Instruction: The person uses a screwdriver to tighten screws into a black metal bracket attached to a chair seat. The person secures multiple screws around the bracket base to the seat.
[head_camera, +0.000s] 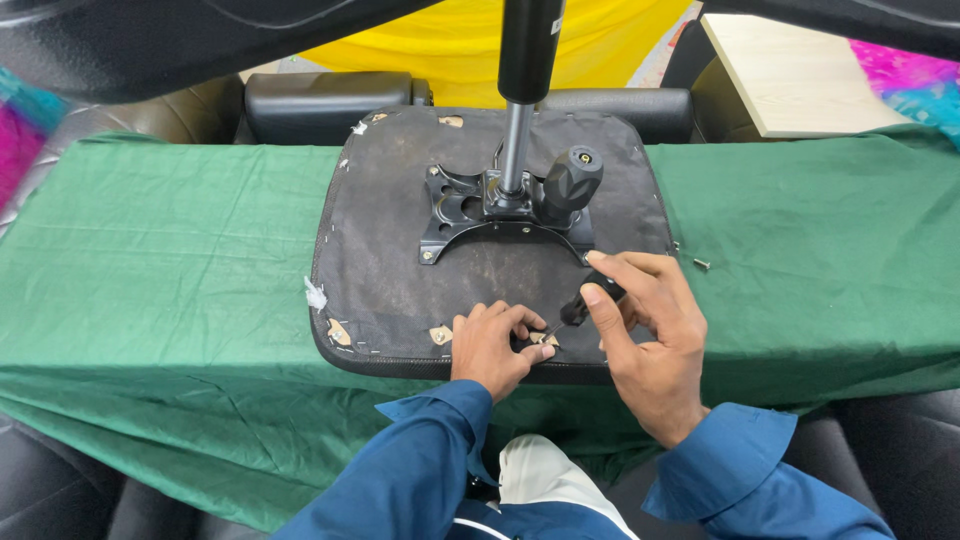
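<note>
At the lower centre of the frame, a small bracket or fastener point (543, 339) sat on the near edge of an upturned chair seat (400, 270), its dark fabric underside facing up. The tip of a black-handled screwdriver (590, 299) met that spot at a slant. The right hand (645, 340) was closed around the screwdriver's handle, thumb and forefinger pinching it near the top. The left hand (492, 345) was curled with its fingertips pressed on the seat right at the tool's tip, seemingly steadying the tip or the small part there; whether it held a screw could not be told.

By the look of it, the step in hand was driving or loosening a fastener at the seat's near rim. The next move would call for keeping the tip seated and the shaft in line while turning.

Further up the seat, at centre frame, a black metal mounting plate (500, 215) carried a gas lift column (525, 60) rising toward the top edge, with a black knob (572, 180) beside it. The seat lay on a surface draped in green cloth (150, 280). A loose screw (701, 264) lay on the cloth just right of the seat.
</note>
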